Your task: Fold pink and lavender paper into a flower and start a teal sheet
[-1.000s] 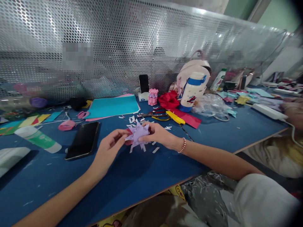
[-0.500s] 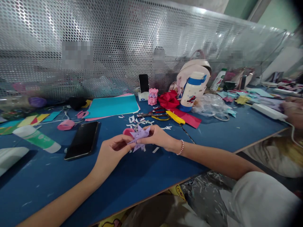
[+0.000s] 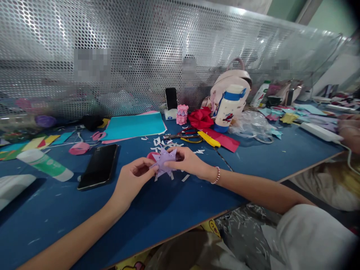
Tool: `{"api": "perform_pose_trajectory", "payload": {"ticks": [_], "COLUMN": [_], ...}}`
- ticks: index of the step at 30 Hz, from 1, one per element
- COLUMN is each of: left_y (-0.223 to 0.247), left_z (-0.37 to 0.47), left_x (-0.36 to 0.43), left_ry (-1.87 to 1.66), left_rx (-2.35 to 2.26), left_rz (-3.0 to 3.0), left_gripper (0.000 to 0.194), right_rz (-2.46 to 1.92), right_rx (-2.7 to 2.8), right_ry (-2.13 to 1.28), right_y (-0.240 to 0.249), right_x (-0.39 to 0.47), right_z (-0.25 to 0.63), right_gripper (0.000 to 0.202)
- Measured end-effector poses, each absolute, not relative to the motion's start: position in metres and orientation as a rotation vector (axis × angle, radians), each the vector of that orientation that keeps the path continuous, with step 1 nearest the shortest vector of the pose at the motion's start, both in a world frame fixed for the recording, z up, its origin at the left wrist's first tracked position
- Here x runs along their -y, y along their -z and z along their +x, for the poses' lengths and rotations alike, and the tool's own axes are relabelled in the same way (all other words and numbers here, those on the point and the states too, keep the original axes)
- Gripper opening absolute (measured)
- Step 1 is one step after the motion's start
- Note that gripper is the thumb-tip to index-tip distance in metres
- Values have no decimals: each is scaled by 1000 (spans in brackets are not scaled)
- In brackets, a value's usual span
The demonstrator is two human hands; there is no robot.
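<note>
- I have the star (image 3: pixel 164 162), folded from purple paper, at the centre of the frame, above the table (image 3: pixel 180 210).
- My left hand (image 3: pixel 133 180) pinches its left side between thumb and fingers; my right hand (image 3: pixel 189 163) grasps its right side.
- The table is dark blue, marked with pale scuffs, and has a brown edge; white scraps (image 3: pixel 161 142) lie around the star.
- Perforated metal mesh (image 3: pixel 135 41) spans the back, with blurred patches over it; a pale green wall (image 3: pixel 334 18) shows at upper right.
- Right of centre, a flask (image 3: pixel 228 108) with a blue band bears a small red-and-blue picture, just before a pale backpack (image 3: pixel 221 84).
- Farther right, a green-capped bottle (image 3: pixel 260 94) shows what I read as a red "A".
- At left, the tube (image 3: pixel 46 165) has print on its green label, too small for me to read, beside a black phone (image 3: pixel 99 167).
</note>
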State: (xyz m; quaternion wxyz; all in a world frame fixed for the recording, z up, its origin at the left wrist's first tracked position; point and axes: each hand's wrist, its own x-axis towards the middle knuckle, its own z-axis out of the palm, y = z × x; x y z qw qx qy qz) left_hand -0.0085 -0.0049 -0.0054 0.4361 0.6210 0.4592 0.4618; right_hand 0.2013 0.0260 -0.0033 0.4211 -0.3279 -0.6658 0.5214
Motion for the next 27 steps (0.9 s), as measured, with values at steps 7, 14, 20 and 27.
{"api": "perform_pose_trajectory", "payload": {"ticks": [7,14,20,27], "left_y": [4,6,6,6], "left_z": [-6,-4,-6,-6], "left_x": [4,7,8,5], "left_ry": [-1171,-1168,-1211,-1254], "left_rx": [-1095,-1071,-1070,-1143], "left_rz": [1522,1626,1677,1596], "left_gripper": [21,15,14,20], "right_rz": [-812,-771,-788,-791], "right_rx": [1702,1757,1826,1911], "right_ry": [-1230,-1295,-1194,-1094], "right_y": [-1,2,1,6], "right_x": [-29,-24,-23,-28], "right_z": [203,198,200,203], "right_gripper": [28,23,16,40]}}
